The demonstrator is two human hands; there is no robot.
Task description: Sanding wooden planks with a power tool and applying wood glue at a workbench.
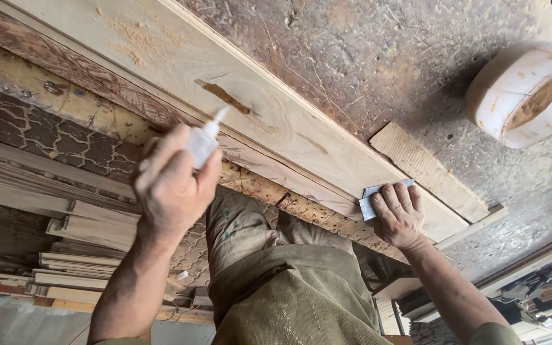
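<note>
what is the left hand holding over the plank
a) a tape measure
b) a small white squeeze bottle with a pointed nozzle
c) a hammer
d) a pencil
b: the left hand grips a small white bottle whose nozzle points at the plank, while the right hand presses a grey sanding pad on the plank's edge.

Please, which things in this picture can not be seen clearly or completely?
All in the head view:
- Small white bottle: the left hand covers its body; only the nozzle shows.
- Grey folded sheet: the right hand covers most of it.
- Round wooden block: cut off by the right edge.
- Long pale board: its far end leaves the top edge.
- Stacked slats: partly behind the left forearm.
</note>
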